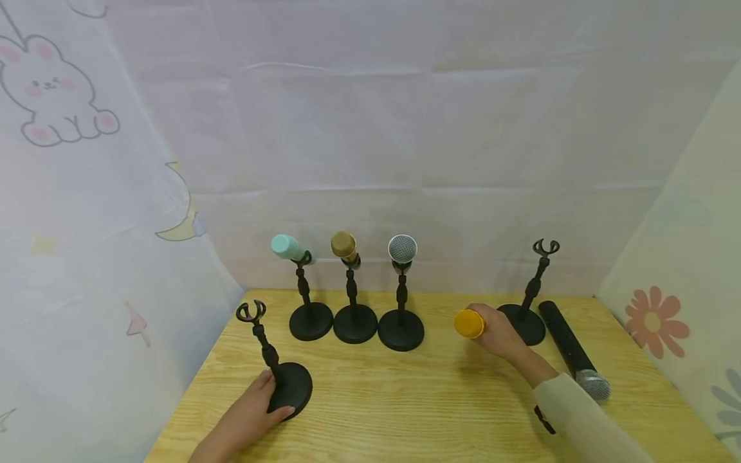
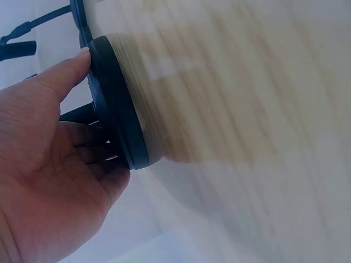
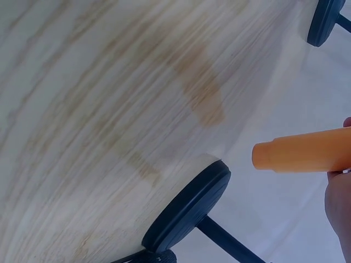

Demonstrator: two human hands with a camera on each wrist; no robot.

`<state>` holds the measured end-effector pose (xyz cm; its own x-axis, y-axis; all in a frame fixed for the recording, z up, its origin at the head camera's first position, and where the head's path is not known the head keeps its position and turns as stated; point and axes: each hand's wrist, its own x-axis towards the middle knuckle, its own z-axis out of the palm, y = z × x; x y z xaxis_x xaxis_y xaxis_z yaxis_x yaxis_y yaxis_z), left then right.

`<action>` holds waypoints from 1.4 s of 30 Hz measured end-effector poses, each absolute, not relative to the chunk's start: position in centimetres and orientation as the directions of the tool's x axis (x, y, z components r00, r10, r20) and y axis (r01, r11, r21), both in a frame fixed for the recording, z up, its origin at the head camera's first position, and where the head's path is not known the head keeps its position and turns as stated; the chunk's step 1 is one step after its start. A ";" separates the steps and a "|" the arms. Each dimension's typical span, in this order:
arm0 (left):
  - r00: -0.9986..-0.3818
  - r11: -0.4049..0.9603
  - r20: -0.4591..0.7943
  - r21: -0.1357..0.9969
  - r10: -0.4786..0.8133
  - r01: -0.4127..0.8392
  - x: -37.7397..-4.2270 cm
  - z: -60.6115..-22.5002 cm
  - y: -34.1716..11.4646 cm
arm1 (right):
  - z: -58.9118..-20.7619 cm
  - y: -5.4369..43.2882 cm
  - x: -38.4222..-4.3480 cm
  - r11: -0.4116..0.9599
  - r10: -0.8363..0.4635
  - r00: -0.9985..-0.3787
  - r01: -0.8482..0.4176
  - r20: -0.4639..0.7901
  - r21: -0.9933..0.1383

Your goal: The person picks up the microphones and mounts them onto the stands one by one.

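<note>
My left hand (image 1: 246, 415) grips the round black base of an empty microphone stand (image 1: 292, 389) at the table's front left. In the left wrist view the thumb lies on the base's edge (image 2: 118, 104), and the fingers curl at its other side near the post. Over the right half of the table, my right hand (image 1: 498, 331) holds an orange microphone (image 1: 469, 323), its rounded end toward the head camera. The right wrist view shows the orange microphone's (image 3: 301, 152) narrower tail end extending from the hand, above the table. Just right of that hand stands another empty stand (image 1: 529, 289).
Along the back stand three stands holding a mint microphone (image 1: 286, 246), a gold microphone (image 1: 344, 245) and a silver-headed microphone (image 1: 402, 249). A black microphone (image 1: 570, 344) with a silver head lies at the right of the wooden table (image 1: 382, 411). Printed cloth (image 1: 347, 128) hangs behind.
</note>
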<state>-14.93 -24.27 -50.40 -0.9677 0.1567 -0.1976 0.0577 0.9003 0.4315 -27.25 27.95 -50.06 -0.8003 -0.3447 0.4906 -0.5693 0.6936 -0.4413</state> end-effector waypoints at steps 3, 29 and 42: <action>-0.967 0.898 -0.189 0.433 0.173 0.076 -15.0 -50.3 -23.7 | -49.9 27.8 -27.1 0.698 -0.340 -0.808 -0.560 0.482 -0.447; -0.926 0.859 -0.171 0.459 0.335 0.226 -15.9 -50.3 -18.9 | -48.8 26.7 -26.4 0.664 -0.370 -0.750 -0.626 0.548 -0.409; -0.907 0.855 -0.143 0.419 0.395 0.306 -16.0 -50.4 -16.8 | -48.3 26.1 -26.0 0.652 -0.374 -0.731 -0.645 0.571 -0.399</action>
<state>-16.02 -16.83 -50.36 -0.9074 0.3951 -0.1433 0.3061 0.8550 0.4187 -26.00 26.12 -48.27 -0.7307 -0.3735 0.5714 -0.6451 0.6517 -0.3989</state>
